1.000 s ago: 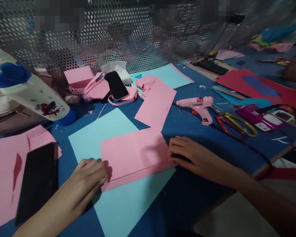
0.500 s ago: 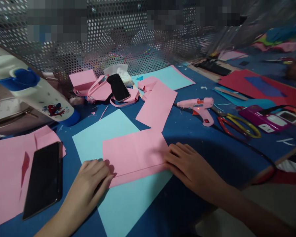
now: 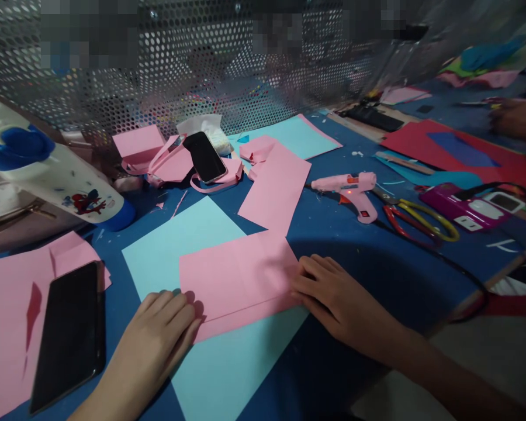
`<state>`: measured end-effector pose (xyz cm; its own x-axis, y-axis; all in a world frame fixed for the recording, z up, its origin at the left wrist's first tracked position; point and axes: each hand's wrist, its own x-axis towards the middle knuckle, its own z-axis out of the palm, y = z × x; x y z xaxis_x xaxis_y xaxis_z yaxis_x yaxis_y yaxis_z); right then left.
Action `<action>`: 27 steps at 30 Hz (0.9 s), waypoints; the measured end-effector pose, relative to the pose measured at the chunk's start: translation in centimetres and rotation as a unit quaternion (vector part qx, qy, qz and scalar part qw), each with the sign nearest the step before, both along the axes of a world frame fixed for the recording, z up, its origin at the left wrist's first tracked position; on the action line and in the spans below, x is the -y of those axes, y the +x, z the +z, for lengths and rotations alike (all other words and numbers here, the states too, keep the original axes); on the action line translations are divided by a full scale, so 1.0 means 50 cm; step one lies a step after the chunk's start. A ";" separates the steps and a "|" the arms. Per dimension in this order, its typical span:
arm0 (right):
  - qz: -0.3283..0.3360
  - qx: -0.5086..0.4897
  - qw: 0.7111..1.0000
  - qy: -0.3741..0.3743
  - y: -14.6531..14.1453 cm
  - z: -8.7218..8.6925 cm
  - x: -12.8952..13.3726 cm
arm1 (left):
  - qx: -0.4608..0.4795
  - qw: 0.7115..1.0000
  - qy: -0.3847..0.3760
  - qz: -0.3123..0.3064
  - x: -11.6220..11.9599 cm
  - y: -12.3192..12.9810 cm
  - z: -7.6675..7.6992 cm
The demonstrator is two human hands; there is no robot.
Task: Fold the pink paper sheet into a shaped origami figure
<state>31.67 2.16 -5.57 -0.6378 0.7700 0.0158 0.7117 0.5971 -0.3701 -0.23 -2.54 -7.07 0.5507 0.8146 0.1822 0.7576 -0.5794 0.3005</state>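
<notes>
A folded piece of pink paper (image 3: 239, 280) lies on a light blue sheet (image 3: 228, 374), a crease line running along its near edge. At its left end, the curled fingers of my left hand (image 3: 164, 327) grip the lower corner. Opposite, my right hand (image 3: 328, 295) pinches the right end, fingers bent together. My fingertips are partly hidden behind the knuckles. Just beyond this paper is another pink paper piece (image 3: 276, 187), its lower corner meeting the folded one.
Right of centre lie a pink glue gun (image 3: 350, 190), scissors (image 3: 421, 222) and a purple power strip (image 3: 464, 207). A phone (image 3: 70, 333) rests on pink paper at left, near a bottle (image 3: 79, 187). Another phone (image 3: 206, 158) lies farther back. Another person's hand (image 3: 517, 120) is at far right.
The view has shifted slightly. Both hands keep their places at the two ends of the pink paper, which looks the same. The other person's hand at far right has moved a little.
</notes>
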 end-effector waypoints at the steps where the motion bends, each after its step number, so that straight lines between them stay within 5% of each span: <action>1: 0.002 0.000 1.000 -0.002 0.000 0.000 0.000 | -0.001 1.000 0.000 -0.001 -0.001 -0.001 0.000; 11: -0.006 -0.016 0.999 -0.042 0.016 -0.003 -0.009 | 0.000 1.000 0.009 -0.012 -0.005 0.003 0.009; 27: 0.024 0.030 0.999 0.038 0.021 -0.001 -0.007 | -0.046 0.995 0.087 -0.015 -0.007 0.009 -0.001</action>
<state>32.72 2.50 -5.62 -0.6754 0.7367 0.0341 0.7010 0.6557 -0.2807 0.21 -2.20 -7.13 0.5951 0.7579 0.2674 0.7588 -0.6395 0.1240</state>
